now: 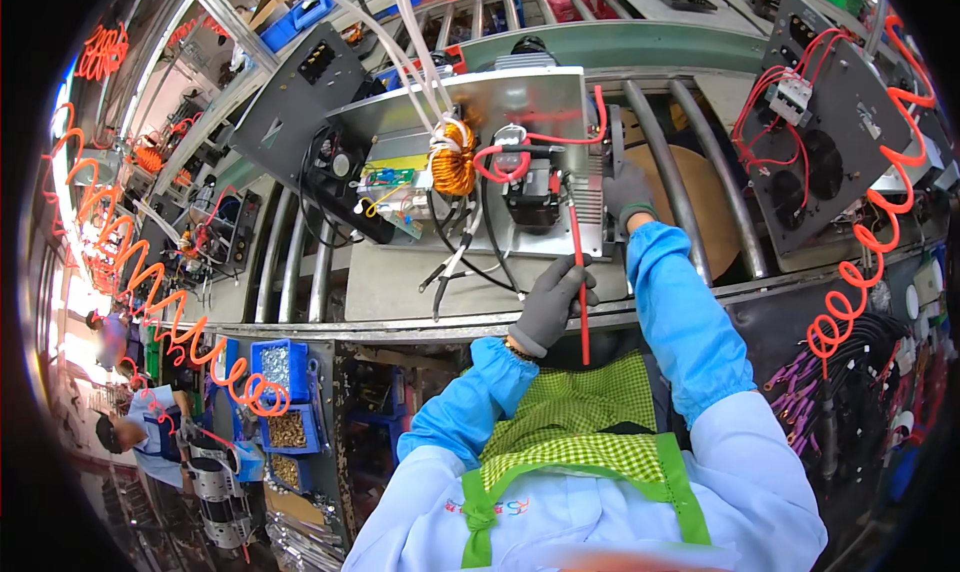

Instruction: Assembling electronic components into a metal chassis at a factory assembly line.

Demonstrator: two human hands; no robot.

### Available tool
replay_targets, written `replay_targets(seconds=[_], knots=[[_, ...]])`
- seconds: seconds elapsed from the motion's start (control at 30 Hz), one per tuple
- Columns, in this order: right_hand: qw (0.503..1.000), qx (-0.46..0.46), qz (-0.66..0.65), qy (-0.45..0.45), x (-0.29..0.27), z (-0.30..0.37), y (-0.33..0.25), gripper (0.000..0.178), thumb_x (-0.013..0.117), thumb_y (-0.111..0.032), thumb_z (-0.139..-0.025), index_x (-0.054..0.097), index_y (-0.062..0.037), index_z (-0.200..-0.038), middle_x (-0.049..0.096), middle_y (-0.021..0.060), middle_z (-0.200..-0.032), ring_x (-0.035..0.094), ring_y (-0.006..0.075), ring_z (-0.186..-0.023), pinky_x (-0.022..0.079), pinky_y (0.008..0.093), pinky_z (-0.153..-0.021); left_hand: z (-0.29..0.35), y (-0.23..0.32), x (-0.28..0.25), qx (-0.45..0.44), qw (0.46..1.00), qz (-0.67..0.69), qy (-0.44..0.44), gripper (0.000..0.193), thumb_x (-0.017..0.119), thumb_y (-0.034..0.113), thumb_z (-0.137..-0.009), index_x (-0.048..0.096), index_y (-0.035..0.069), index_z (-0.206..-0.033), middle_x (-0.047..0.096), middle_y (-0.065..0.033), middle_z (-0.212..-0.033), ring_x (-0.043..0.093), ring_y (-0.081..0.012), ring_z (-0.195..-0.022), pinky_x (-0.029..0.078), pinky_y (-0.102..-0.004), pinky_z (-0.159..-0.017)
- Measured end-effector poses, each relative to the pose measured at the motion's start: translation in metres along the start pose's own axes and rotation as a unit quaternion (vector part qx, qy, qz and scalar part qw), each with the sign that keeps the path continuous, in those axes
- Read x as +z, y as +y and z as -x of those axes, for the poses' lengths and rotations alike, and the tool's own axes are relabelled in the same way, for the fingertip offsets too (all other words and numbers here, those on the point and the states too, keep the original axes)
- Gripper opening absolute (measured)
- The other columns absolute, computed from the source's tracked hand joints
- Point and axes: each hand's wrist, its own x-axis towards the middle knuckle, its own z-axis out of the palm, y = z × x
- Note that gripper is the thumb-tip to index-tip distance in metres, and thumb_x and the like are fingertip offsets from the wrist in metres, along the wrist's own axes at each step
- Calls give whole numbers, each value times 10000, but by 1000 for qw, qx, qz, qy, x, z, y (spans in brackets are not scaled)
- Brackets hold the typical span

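The left hand, gloved in grey and nearer, has its fingers closed about the middle of a straight red cable in front of the metal chassis. The cable's long axis runs away from the wearer, its far end between the black block and the finned heat sink; contact there cannot be judged. The right hand lies beside the fins, its grip unclear.

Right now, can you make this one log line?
left hand: holding long thin red piece | right hand: at right side of metal chassis | orange-wound coil: inside chassis
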Motion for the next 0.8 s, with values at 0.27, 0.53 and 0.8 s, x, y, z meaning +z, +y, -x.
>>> replay_targets(seconds=[0.27, 0.53, 0.8], knots=[[999, -13, 21, 41, 4, -1, 2, 548, 544, -349, -824, 463, -15, -1251, 498, 220, -1293, 511, 383, -1159, 414, 443, -977, 0, 4, 7, -4, 997, 73, -7, 306, 450, 233, -974, 505, 2, -1168, 565, -56, -912, 587, -107, -736, 418, -196, -561], [998, -27, 13, 60, 6, -7, 13, 488, 523, -310, -820, 468, -12, -1202, 529, 267, -1199, 528, 420, -1109, 421, 462, -956, 9, 9, 21, 7, 992, 123, -9, 296, 442, 219, -988, 481, -9, -1172, 537, -47, -899, 519, -88, -692, 379, -182, -540], [999, -17, -1, 39, 1, 2, -2, 504, 519, -317, -807, 469, -3, -1199, 530, 252, -1208, 531, 403, -1115, 419, 455, -956, 9, 3, 20, 7, 998, 61, -7, 349, 462, 230, -980, 464, -27, -1216, 544, -53, -895, 529, -89, -681, 384, -182, -535]])
